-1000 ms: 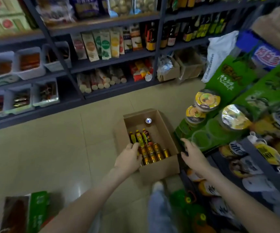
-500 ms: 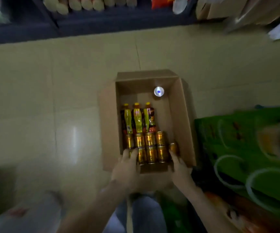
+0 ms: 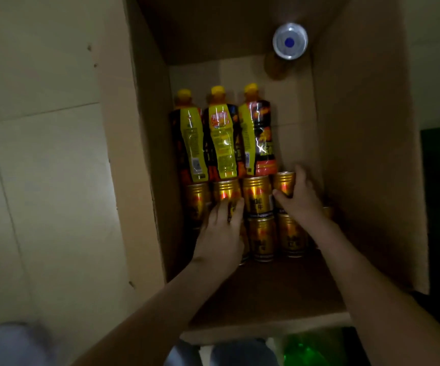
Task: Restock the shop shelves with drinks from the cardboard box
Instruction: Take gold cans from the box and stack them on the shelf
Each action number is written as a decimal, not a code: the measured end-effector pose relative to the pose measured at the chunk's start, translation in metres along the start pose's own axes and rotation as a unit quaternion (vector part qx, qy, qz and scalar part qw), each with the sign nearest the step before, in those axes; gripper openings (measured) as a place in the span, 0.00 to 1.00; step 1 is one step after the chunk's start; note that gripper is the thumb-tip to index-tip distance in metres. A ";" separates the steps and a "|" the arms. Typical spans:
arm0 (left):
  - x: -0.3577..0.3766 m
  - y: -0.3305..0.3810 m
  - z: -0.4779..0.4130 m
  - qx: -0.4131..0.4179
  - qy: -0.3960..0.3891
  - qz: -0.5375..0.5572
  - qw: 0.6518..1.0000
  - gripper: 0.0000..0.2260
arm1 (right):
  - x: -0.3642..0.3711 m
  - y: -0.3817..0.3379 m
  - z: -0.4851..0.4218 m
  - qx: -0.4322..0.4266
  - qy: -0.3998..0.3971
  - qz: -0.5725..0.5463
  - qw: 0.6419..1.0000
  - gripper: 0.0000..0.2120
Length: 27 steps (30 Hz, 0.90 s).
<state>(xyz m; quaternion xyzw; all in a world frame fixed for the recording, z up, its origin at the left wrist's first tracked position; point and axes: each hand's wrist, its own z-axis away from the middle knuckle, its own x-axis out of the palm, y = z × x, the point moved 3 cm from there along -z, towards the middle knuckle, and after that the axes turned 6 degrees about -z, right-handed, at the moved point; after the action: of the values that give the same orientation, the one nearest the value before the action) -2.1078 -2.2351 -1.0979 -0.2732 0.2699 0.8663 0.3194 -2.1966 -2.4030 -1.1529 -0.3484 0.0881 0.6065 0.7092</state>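
Cardboard walls rise on all sides of the two hands, which are reached down into the open cardboard box (image 3: pixel 367 154) from its near edge. The left hand (image 3: pixel 220 231) is laid over the second gold can (image 3: pixel 225 192) of the far row. Its fingers are curled across the top and its thumb is tucked into the gap on the right, so the can is grasped. The right hand (image 3: pixel 297 198) is closed round the end gold can (image 3: pixel 283 180), with the thumb pressed to one side and the fingers wrapped over the other. A third gold can (image 3: pixel 256 196) is left untouched between the two hands, and another is seen just left of the left hand's fingers. A nearer row of gold cans (image 3: pixel 262 239) is partly covered by the wrists. All the cans are laid on their sides on the box floor. Just beyond the fingertips, three yellow-capped bottles (image 3: pixel 219 143) are laid side by side, touching the far row, with their caps pointed away. Well beyond the right hand, in the far corner, a silver can (image 3: pixel 289 41) is stood upright. Pale floor tiles (image 3: pixel 42 154) are seen outside the box, left of the left arm.
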 end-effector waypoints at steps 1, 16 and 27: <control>0.001 0.002 -0.002 0.003 0.005 0.039 0.999 0.34 | 0.000 0.001 0.000 -0.008 0.009 -0.001 1.000 0.37; -0.043 0.034 -0.012 0.078 0.065 0.348 0.932 0.48 | -0.024 -0.059 0.093 -0.112 -0.112 -0.257 0.953 0.37; -0.019 -0.006 -0.001 -0.114 -0.008 0.478 0.871 0.44 | 0.007 0.025 0.059 0.037 -0.087 0.201 0.975 0.39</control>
<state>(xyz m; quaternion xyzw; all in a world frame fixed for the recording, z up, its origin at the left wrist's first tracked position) -2.0913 -2.2396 -1.0875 -0.1381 0.2643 0.9402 -0.1646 -2.2352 -2.3614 -1.1226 -0.2429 0.1163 0.7613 0.5898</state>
